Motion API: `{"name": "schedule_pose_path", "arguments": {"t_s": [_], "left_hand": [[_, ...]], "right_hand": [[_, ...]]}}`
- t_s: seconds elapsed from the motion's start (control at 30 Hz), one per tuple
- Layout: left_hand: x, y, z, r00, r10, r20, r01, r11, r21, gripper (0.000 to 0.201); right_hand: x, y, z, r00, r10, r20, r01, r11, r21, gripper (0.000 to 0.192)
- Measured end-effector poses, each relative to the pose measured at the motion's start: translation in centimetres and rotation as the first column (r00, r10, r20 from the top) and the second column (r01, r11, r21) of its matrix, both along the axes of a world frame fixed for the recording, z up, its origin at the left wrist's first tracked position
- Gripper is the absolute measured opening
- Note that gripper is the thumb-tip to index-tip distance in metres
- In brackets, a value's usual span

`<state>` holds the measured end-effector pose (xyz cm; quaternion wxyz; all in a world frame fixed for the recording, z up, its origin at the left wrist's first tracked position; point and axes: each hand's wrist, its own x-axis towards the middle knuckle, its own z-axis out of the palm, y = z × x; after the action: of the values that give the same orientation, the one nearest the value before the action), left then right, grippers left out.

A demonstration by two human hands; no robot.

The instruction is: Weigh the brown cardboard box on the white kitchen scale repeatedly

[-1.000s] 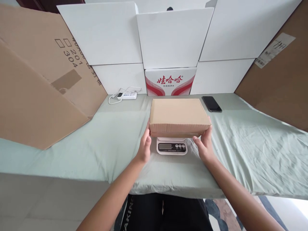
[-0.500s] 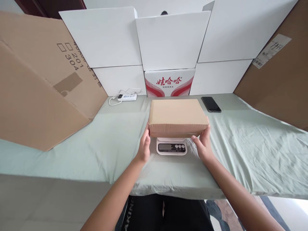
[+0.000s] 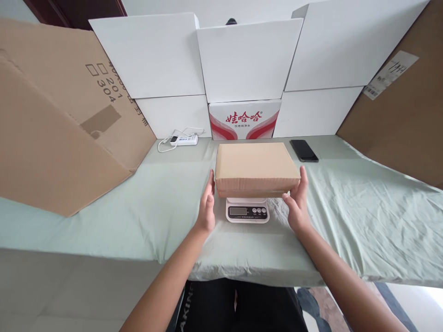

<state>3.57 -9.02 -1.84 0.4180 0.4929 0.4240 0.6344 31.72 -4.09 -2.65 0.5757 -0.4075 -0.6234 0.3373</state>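
A brown cardboard box (image 3: 256, 161) rests flat on top of a white digital scale (image 3: 247, 219), hiding the scale's platform. The scale's front panel, with a grey display and several round buttons, sticks out below the box's near edge. Just off the box's left side, my left hand (image 3: 206, 207) is held upright with its fingers straight and a thin gap to the cardboard. At the near right corner my right hand (image 3: 298, 203) has its fingers stretched out and thumb apart, very close to the box; whether it still touches the cardboard I cannot tell.
White boxes (image 3: 249, 64) form a wall at the back, with a red-and-white printed carton (image 3: 245, 120) in the middle. A white power strip with a cable (image 3: 184, 139) and a black phone (image 3: 303, 151) lie before it. Large cardboard panels (image 3: 62, 124) flank the green-clothed table (image 3: 166, 203).
Both hands have loosened from the box's sides, the left easing away and the right shifting outward with fingers opening. The box stays on the scale.
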Motion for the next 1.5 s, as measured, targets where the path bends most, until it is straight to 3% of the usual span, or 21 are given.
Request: {"name": "schedule_pose_path", "arguments": {"t_s": [0.13,0.57,0.83,1.5], "left_hand": [[-0.36,0.27,-0.30,0.998,0.068,-0.002,-0.067,0.993,0.097,0.093],[-0.59,0.65,-1.00,0.996,0.090,-0.006,-0.089,0.990,0.110,0.090],[-0.33,0.52,-0.41,0.997,0.080,0.010,-0.081,0.992,0.099,0.095],[-0.08,0.38,-0.14,0.999,0.040,0.019,-0.041,0.995,0.095,0.094]], "right_hand": [[0.00,0.09,0.30,0.997,-0.003,-0.082,0.001,1.000,-0.021,0.110],[0.23,0.77,-0.45,0.987,-0.017,-0.157,0.016,1.000,-0.009,0.106],[0.21,0.45,0.00,0.995,-0.013,-0.099,0.014,1.000,0.010,0.096],[0.03,0.08,0.45,0.999,-0.011,-0.051,0.012,1.000,0.016,0.097]]}}
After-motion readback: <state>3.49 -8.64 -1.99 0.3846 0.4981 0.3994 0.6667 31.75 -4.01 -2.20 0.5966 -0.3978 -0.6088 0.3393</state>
